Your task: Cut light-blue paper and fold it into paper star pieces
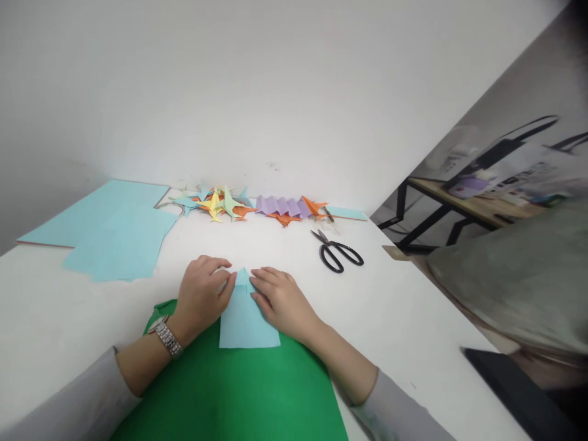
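Observation:
A small light blue paper [245,318], folded to a point at its far end, lies on a green sheet [239,392] on the white table [413,318]. My left hand [202,294] presses on the paper's left top corner with curled fingers, a metal watch on its wrist. My right hand [278,300] lies flatter on the right side, its fingertips pressing the fold beside the point. Both hands touch the paper and almost meet at its tip.
Black scissors [337,252] lie to the right beyond my hands. Large light blue sheets [114,229] lie at the far left. A row of folded coloured paper shapes [257,207] runs along the wall. A second table [478,208] stands off to the right.

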Demonstrator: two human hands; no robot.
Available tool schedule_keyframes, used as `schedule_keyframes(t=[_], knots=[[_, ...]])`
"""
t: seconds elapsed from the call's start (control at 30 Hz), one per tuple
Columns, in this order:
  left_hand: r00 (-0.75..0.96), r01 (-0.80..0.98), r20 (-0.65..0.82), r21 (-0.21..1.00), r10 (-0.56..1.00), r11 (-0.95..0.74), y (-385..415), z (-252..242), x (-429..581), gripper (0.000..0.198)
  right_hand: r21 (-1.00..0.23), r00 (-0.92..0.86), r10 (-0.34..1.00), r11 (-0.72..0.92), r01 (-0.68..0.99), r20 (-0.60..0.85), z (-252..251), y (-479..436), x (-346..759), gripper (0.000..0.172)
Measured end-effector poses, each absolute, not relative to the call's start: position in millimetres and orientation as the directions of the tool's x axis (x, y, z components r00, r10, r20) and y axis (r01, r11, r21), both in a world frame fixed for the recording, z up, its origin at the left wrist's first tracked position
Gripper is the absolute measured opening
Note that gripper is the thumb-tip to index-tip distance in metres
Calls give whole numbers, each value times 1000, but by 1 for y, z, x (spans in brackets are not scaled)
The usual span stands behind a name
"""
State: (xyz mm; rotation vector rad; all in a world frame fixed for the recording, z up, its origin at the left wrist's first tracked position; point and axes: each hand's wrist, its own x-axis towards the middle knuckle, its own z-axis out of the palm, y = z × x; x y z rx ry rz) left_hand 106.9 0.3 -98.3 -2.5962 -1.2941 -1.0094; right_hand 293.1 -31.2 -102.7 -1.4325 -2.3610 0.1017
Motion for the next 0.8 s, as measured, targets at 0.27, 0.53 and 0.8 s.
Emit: schedule_keyframes(t=[0.27, 0.53, 0.8], knots=[[435, 759, 423, 303, 795, -576, 7, -103, 114, 19, -288, -336, 895, 418, 862, 294, -102, -36, 291, 34], [307, 415, 65, 889, 949, -196, 8, -93, 121, 14, -650, -151, 947, 306, 696, 284, -104, -34, 293, 23], [529, 135, -53, 991, 847, -23, 2, -70, 123, 21, -958, -208, 976, 118, 263, 64, -92, -48, 296, 22]])
